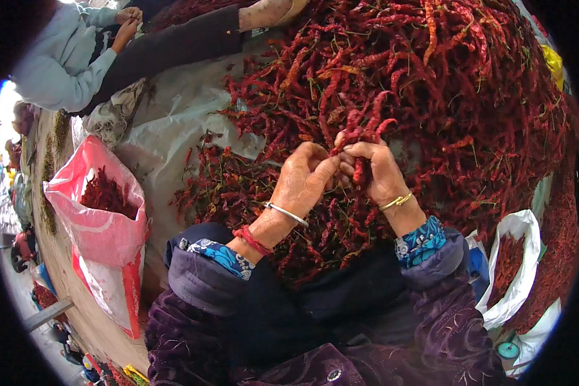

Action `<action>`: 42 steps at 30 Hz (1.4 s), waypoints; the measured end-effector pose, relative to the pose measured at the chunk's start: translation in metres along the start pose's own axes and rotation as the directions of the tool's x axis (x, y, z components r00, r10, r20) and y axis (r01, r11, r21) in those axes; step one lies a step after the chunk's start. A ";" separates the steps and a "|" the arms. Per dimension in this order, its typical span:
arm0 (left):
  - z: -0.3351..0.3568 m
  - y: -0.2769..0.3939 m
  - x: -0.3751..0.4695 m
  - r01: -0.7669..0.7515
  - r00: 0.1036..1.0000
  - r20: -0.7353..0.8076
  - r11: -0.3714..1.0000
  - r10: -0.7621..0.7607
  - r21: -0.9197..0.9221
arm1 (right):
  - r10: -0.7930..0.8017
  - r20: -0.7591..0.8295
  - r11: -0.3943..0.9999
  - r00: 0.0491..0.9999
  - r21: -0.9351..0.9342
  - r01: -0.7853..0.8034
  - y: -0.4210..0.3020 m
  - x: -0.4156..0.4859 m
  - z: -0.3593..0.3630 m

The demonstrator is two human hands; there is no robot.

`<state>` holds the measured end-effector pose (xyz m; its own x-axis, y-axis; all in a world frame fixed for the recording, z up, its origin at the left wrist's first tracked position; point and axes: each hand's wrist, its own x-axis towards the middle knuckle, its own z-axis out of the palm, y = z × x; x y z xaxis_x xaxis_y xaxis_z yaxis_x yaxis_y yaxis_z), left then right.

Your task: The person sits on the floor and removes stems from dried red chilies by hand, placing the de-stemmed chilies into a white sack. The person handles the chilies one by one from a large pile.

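Note:
Several dried red chili peppers (362, 128) are gathered in my right hand (379, 169), their curled tips pointing up and away from me. My left hand (305, 176) meets the right at the base of this bunch, thumb and forefinger pinched on a chili's end. Exactly which chili the left fingertips grip is partly hidden. Both hands are above a large heap of dried red chilies (444, 87), which spreads over a plastic sheet (173, 125) and reaches close to my lap.
At the left stands an open pink and white woven sack (108, 241) with chilies inside. Another open white sack (526, 255) holding chilies is at the right. A seated person's leg (183, 46) extends across the upper left, hands (128, 26) together. A yellow bag (553, 65) lies at the far right.

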<state>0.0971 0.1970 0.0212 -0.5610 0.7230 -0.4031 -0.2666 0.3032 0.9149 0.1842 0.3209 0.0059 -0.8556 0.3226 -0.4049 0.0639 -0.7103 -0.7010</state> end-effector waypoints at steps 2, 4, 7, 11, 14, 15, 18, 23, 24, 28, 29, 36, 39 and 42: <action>-0.004 0.003 -0.004 0.085 0.991 0.103 0.995 -0.090 0.052 | 0.002 0.038 0.998 0.999 0.055 -0.004 -0.003 0.002 -0.007; -0.004 0.002 -0.006 0.123 0.984 0.125 0.990 -0.130 0.065 | -0.095 -0.094 0.992 0.991 -0.094 0.086 -0.006 -0.002 0.004; -0.004 -0.001 -0.006 0.130 0.982 0.140 0.991 -0.124 -0.034 | -0.198 -0.153 0.968 0.968 -0.184 0.169 -0.003 -0.001 0.009; -0.008 0.002 -0.007 0.213 0.955 0.223 0.976 -0.197 -0.053 | -0.070 0.017 0.997 0.997 -0.012 0.070 -0.010 -0.003 0.009; -0.004 0.007 -0.009 0.190 0.944 0.284 0.981 -0.168 -0.049 | -0.033 0.118 0.989 0.992 0.146 0.015 -0.010 -0.004 0.001; -0.003 0.008 -0.010 0.156 0.945 0.295 0.988 -0.144 -0.020 | -0.039 0.151 0.981 0.988 0.194 0.009 -0.010 -0.005 -0.001; -0.009 0.013 -0.012 0.026 0.936 0.349 0.998 -0.045 0.061 | 0.061 0.262 0.948 0.963 0.286 -0.138 -0.013 -0.004 0.000; -0.029 0.034 -0.028 0.048 0.781 0.622 0.999 -0.046 0.013 | 0.180 0.295 0.930 0.938 0.259 -0.260 -0.017 0.000 -0.006; -0.034 0.045 -0.030 0.073 0.696 0.704 0.989 -0.141 0.126 | 0.132 0.267 0.936 0.955 0.284 -0.209 -0.018 0.001 -0.009; -0.071 0.023 -0.013 -0.621 0.681 0.707 0.661 0.191 0.421 | 0.011 0.173 0.927 0.985 0.368 -0.075 -0.016 0.002 -0.005; -0.084 0.016 0.000 -0.592 0.792 0.579 0.479 0.195 0.649 | -0.010 0.131 0.935 0.991 0.352 -0.037 -0.014 0.001 -0.002; -0.165 -0.029 0.071 -0.250 0.839 0.115 0.190 0.532 0.949 | 0.091 0.250 0.904 0.964 0.385 -0.185 -0.003 0.003 0.004; -0.170 -0.036 0.069 -0.177 0.933 0.119 0.146 0.339 0.973 | 0.130 0.269 0.888 0.954 0.396 -0.233 -0.004 0.003 0.001; -0.160 -0.024 0.049 -0.126 0.973 0.085 0.186 0.214 0.974 | 0.181 0.206 0.876 0.962 0.411 -0.253 -0.006 0.001 -0.003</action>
<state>-0.0496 0.1255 -0.0243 -0.5363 0.8212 -0.1951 0.7846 0.5702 0.2435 0.1844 0.3271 0.0078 -0.9173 0.0528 -0.3947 0.0609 -0.9609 -0.2700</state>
